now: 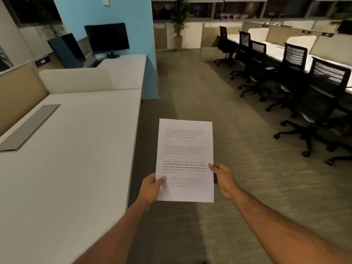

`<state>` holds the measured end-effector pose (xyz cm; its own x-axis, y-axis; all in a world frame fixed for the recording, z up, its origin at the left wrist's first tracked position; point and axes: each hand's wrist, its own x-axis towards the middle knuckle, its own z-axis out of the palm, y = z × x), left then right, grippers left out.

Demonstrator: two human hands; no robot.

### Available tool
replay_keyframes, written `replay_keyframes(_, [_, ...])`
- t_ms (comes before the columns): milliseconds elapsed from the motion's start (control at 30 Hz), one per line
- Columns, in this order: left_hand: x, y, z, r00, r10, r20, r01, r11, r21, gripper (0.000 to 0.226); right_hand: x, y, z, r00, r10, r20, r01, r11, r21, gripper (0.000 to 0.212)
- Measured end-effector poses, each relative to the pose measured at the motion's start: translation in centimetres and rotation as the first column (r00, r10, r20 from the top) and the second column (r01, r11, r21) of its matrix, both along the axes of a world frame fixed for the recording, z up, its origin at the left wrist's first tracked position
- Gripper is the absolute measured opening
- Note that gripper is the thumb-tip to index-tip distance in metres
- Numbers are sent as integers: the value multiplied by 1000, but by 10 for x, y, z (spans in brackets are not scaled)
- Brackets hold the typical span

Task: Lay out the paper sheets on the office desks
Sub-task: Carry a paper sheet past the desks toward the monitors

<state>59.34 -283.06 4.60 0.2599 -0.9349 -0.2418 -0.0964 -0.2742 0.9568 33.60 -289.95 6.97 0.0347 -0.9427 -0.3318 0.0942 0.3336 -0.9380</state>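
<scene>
— Both forearms reach in from below; the left hand (pixel 150 187) pinches the paper sheets (pixel 185 159) at their lower left edge, thumb on the printed face; the right hand (pixel 222 178) pinches the right edge a little higher, thumb on top too.

— And where are they from the near desk (pixel 76 168)?

— Just off its right edge, held in the air over the carpet aisle (pixel 209 111); they do not touch the top; how many sheets there are, I cannot tell.

— How will they handle?

— Light and limp, I judge; they would sag from one corner and slide on each other; so two opposite edges suit, and to free one I would thumb it off while the other hand clamps the rest.

— Room to move?

— The desk's long right edge runs straight, a fair line to square a sheet against; a grey cable flap (pixel 30 126) lies flush toward its left side; a low white screen (pixel 76 80) closes its far end; black chairs (pixel 304 103) stand well apart from it, across the aisle.
</scene>
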Motion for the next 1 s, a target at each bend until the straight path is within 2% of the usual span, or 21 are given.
replay_keyframes(233, [25,-168,-8,996,81,-38,-83,995,-62,17,33,-171,-19,998,54,-21,-54,999,-3,12])
replay_keyframes(500, [50,-346,10,977,201,-69,-203,978,-36,15,70,-380,-2,979,165,-119,-172,984,-54,24])
replay_keyframes(1000, [137,-666,-13,970,230,-76,-232,972,-25,14,162,-710,-13,970,172,-170,-184,981,-57,20])
